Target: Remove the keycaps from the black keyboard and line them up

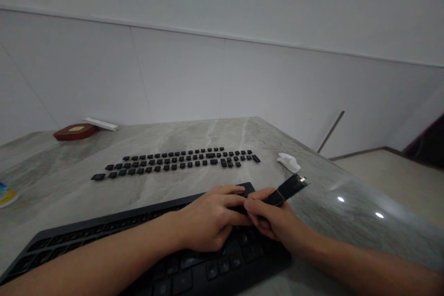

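A black keyboard (100, 223) lies slantwise in front of me, with many keycaps off its upper rows and keys still fitted near its lower right. My left hand (211, 217) rests on its right part, fingers stretched and apart, fingertips meeting my right hand (272, 217). Closed around a slim black tool (286, 189), my right hand is over the keyboard's right end. The tool has a thin band around it and a shiny upper end; its working tip is hidden by my fingers. Beyond the keyboard, loose black keycaps (166, 161) lie in rows.
The grey marbled table (187, 134) meets a white wall. A crumpled white tissue (289, 162) lies to the right. At the back left are a reddish-brown box (74, 133) and a white strip (100, 124). A colourful object (6, 195) shows at the left edge.
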Motion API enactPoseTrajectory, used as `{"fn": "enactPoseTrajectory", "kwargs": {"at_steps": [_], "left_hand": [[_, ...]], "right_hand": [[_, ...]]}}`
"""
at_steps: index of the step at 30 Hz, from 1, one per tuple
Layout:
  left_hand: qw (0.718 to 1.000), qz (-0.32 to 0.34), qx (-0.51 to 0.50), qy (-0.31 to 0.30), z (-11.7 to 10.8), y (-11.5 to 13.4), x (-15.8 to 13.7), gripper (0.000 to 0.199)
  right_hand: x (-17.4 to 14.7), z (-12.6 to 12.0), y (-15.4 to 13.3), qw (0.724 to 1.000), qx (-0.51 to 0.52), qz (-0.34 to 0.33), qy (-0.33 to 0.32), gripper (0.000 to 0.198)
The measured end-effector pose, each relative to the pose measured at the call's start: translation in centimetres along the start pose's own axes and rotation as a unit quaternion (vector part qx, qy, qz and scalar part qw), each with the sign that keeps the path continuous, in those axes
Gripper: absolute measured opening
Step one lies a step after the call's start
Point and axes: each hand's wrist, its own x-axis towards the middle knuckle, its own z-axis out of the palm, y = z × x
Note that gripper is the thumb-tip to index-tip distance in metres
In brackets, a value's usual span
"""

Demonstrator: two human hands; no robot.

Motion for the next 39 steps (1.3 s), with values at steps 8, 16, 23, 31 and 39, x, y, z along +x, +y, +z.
{"fn": "enactPoseTrajectory", "kwargs": {"at_steps": [8,16,23,31,39], "left_hand": [[0.998,0.009,-0.046,-0.036,-0.1,0.0,0.1,0.049],[0.997,0.003,-0.062,-0.039,-0.1,-0.3,0.0,0.053],[0.998,0.003,-0.042,-0.041,-0.1,-0.1,0.1,0.049],[0.998,0.017,-0.045,-0.036,-0.2,-0.2,0.4,0.045],[0.998,0.011,-0.054,-0.038,0.0,-0.4,0.1,0.043]], "right_hand": [[-0.3,0.3,-0.1,0.999,-0.013,-0.033,0.038,0.032],[-0.3,0.3,0.4,0.998,0.018,-0.034,0.042,0.036],[-0.2,-0.2,0.5,0.999,-0.004,-0.037,-0.012,0.034],[-0.4,-1.1,-0.4,0.987,-0.064,-0.031,-0.141,0.017],[-1.2,-1.7,-0.6,0.962,-0.122,0.001,-0.246,0.032]]}}
